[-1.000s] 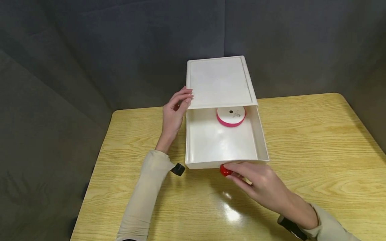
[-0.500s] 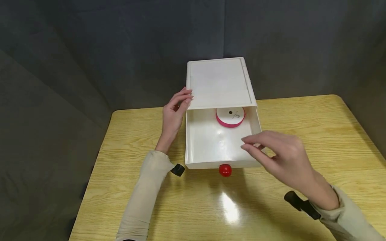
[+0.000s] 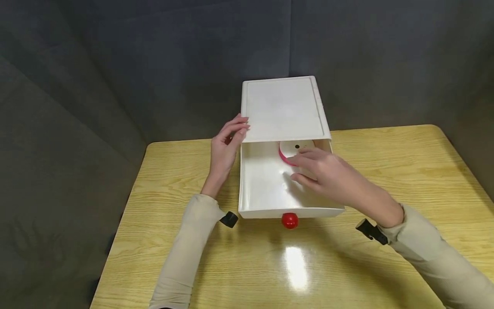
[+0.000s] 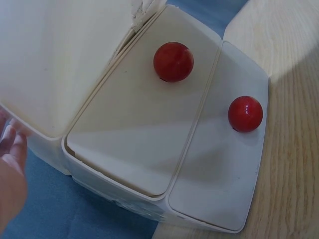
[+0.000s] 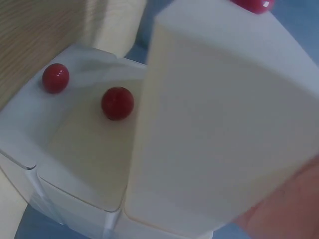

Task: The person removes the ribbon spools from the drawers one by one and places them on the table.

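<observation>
In the head view, a white drawer unit [image 3: 283, 109] stands with its top drawer [image 3: 262, 184] pulled out. A red round knob [image 3: 290, 220] sits on the drawer's front. Inside, towards the back, lies a spool of pink ribbon [image 3: 287, 149] with a white face, partly under the unit's top. My right hand [image 3: 332, 174] reaches over the drawer, fingers in front of the spool and thumb apart from them. Whether the fingertips touch the spool I cannot tell. My left hand [image 3: 225, 150] rests its fingers on the left edge of the unit's top.
Below the pulled-out drawer are two closed drawers, with an upper red knob [image 4: 173, 61] and a lower red knob [image 4: 245, 113]. The unit stands on a wooden table [image 3: 173, 180], close to a dark curtain [image 3: 185, 77] behind it.
My right hand has let go of the red knob, lifted to the right, then moved in over the drawer to the spool. The left hand has stayed on the unit's edge.
</observation>
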`<state>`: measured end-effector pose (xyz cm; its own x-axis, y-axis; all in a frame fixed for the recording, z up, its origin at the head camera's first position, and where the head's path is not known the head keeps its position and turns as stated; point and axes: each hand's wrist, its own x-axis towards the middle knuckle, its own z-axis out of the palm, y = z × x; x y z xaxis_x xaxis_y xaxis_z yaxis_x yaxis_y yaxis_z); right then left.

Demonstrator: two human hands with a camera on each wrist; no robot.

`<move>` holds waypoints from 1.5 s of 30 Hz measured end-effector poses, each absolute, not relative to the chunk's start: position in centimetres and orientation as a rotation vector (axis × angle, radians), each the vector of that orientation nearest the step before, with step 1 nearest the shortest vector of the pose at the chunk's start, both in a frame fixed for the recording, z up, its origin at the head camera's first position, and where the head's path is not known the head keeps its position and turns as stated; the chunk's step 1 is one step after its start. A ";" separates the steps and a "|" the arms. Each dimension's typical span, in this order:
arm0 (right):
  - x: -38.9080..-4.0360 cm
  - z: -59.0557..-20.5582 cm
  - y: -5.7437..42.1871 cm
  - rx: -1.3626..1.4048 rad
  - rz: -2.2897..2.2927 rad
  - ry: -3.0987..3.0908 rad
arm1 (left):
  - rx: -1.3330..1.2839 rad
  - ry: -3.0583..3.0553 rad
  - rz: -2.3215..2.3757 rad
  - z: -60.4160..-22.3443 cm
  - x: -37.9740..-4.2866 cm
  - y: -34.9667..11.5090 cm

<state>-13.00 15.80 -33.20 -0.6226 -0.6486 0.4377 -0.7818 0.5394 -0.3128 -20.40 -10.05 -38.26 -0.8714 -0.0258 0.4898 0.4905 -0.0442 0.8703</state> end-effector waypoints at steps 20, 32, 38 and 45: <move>-12.9 -33.8 14.9 1.312 0.675 -2.464 | -0.479 -1.891 -1.949 -38.2 -20.3 -10.4; -13.0 -33.5 14.7 1.255 0.517 -2.605 | -0.474 -1.886 -1.952 -38.1 -20.3 -10.4; -13.2 -33.6 14.6 1.251 0.504 -2.571 | -0.460 -1.897 -1.951 -38.2 -20.4 -10.4; -13.2 -33.7 14.6 1.243 0.512 -2.575 | -0.464 -1.869 -1.965 -38.3 -20.4 -10.3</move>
<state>-13.24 14.63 -33.70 -0.6110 -0.7067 0.3567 -0.7894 0.5775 -0.2079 -20.40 -10.29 -38.35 -0.8701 -0.0507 0.4902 0.4922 -0.0366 0.8697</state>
